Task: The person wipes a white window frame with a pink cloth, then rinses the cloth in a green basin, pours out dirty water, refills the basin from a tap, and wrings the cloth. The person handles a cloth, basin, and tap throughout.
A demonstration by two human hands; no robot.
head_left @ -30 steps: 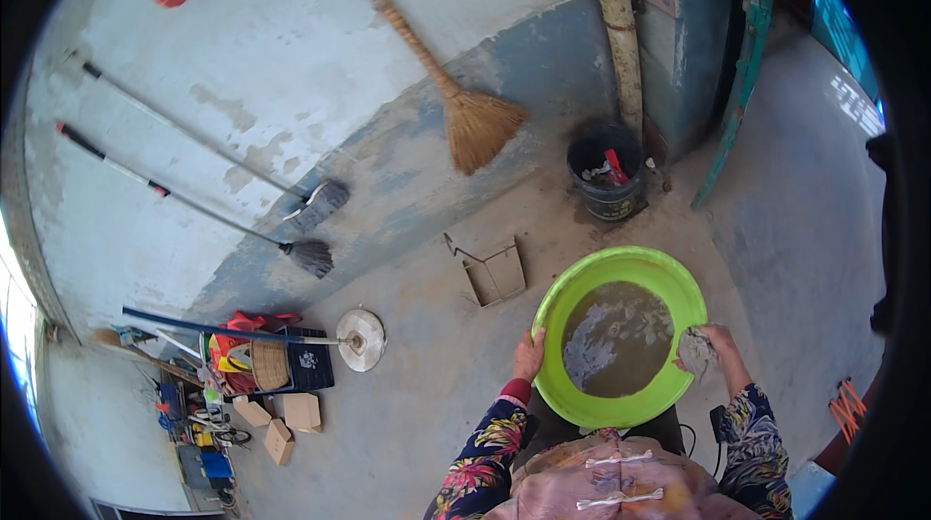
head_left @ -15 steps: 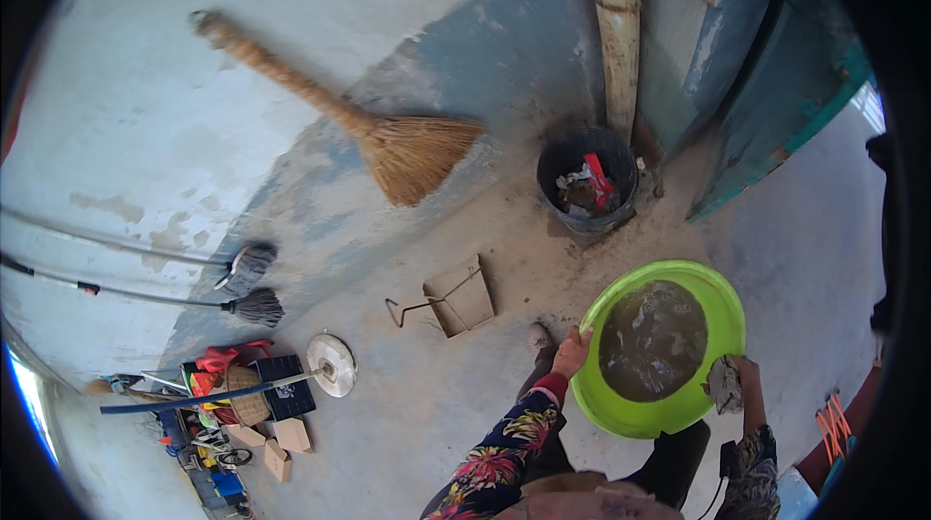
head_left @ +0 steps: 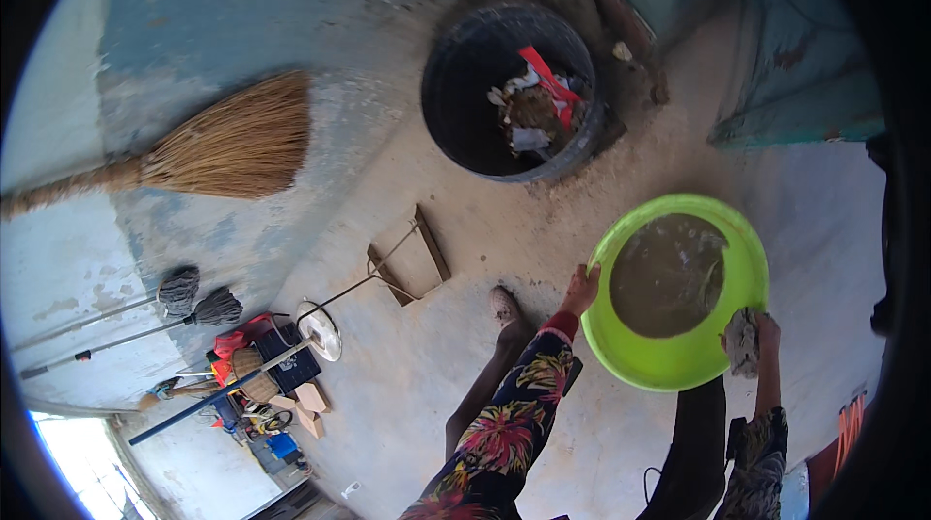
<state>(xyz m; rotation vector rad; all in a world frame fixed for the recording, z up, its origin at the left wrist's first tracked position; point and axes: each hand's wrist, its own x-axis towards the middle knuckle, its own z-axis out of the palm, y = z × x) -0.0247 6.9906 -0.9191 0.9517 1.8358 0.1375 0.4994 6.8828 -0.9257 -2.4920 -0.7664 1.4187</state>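
Note:
A bright green plastic basin (head_left: 632,353) hangs in front of me, held between both hands and tilted slightly. Murky brown water (head_left: 665,277) fills its bottom. My left hand (head_left: 580,291) is closed on the basin's left rim. At the right rim, my right hand (head_left: 769,333) is closed around a crumpled wet grey rag (head_left: 744,342) pressed against the basin. Its fingers are partly hidden, so whether they also grip the rim is unclear. Beyond the basin, a black bucket (head_left: 448,137) on the floor holds rubbish, including a red strip.
A long-handled metal dustpan (head_left: 424,253) lies on the concrete floor left of the basin. A straw broom (head_left: 233,144) and two grey mops (head_left: 215,308) are along the left wall. A round white base (head_left: 325,333) stands near crates and boxes. A teal door (head_left: 800,98) is at far right.
I have come closer to the bucket, which now looks larger. Both hands and the basin have moved along with me, forward; the water has shifted in it.

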